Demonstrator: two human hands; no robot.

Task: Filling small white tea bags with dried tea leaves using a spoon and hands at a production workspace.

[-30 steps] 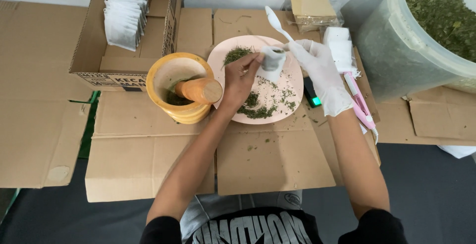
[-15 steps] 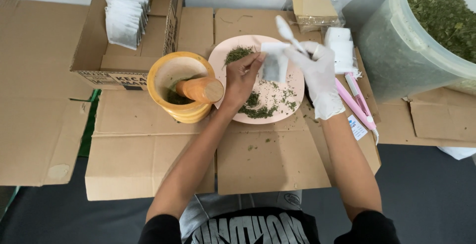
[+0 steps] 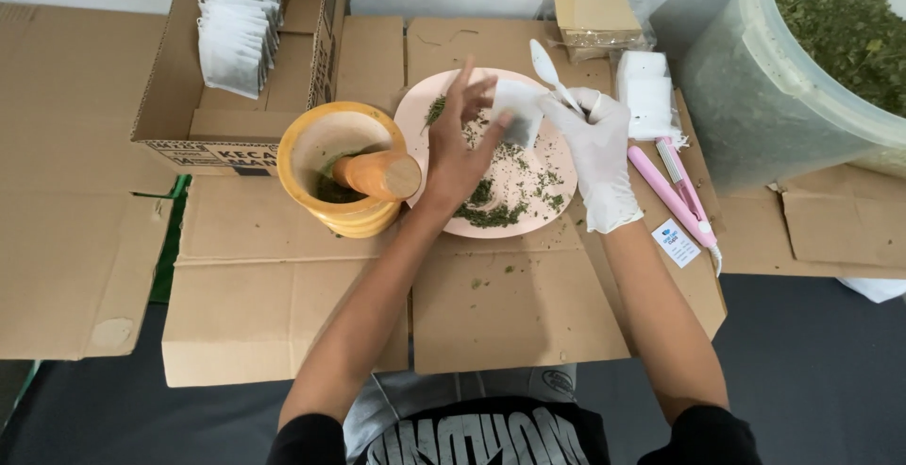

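Left hand (image 3: 460, 149) pinches white tea bag (image 3: 518, 111) over pink plate (image 3: 557, 202); gloved right hand (image 3: 597, 155) grips white spoon (image 3: 551, 71).

One head-worn camera looks steeply down from close above, facing forward across the cardboard-covered worktop (image 3: 510, 314) toward the wall.

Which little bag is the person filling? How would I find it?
Look at the pink plate sprinkled with green leaf bits, right of the yellow mortar. Above it, the bare left hand and gloved right hand pinch one small white bag. The other bags stand stacked in the cardboard box.
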